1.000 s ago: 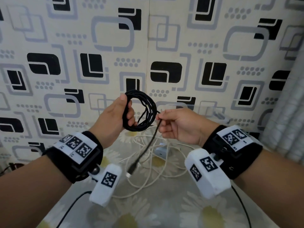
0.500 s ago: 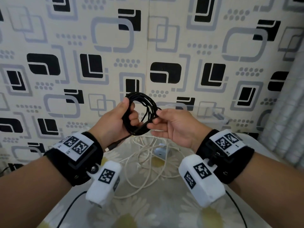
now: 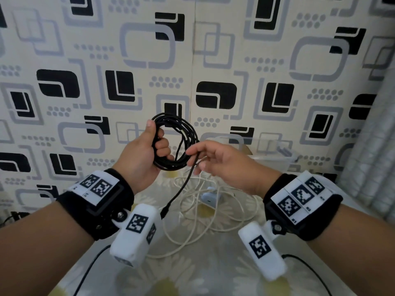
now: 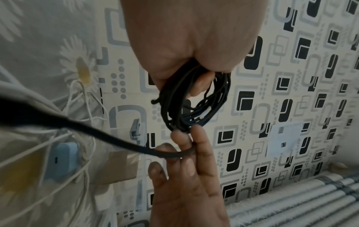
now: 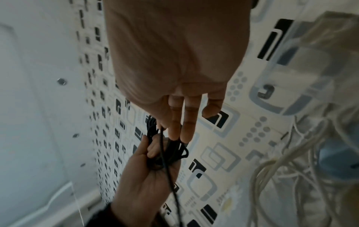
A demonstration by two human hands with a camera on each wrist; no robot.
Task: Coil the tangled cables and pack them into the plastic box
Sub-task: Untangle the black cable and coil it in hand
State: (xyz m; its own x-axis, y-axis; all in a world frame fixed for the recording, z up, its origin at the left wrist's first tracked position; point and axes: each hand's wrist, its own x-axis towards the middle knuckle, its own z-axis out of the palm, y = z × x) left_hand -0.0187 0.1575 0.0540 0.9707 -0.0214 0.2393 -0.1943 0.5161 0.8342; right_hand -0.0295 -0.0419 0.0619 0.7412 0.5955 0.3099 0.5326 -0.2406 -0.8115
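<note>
My left hand (image 3: 159, 144) grips a coil of black cable (image 3: 181, 144) upright in front of the wall, fingers curled through the loop. My right hand (image 3: 193, 153) pinches the loose black tail (image 3: 181, 189) just right of the coil, between thumb and fingers. The tail hangs down to its plug (image 3: 164, 211) by my left wrist. In the left wrist view the coil (image 4: 196, 107) hangs below my palm and the tail (image 4: 108, 135) threads through the right hand's fingers (image 4: 202, 142). A clear plastic box (image 3: 269, 155) stands at the back right.
Tangled white cables (image 3: 192, 212) and a pale blue charger block (image 3: 210, 199) lie on the daisy-print tablecloth (image 3: 213, 274) under my hands. The patterned wall (image 3: 213, 60) is close behind. A curtain (image 3: 376, 146) hangs at the right.
My right hand swung the black tail left under the coil toward my left wrist, then came back to the right. The tail hangs straight down again. The left hand kept its hold.
</note>
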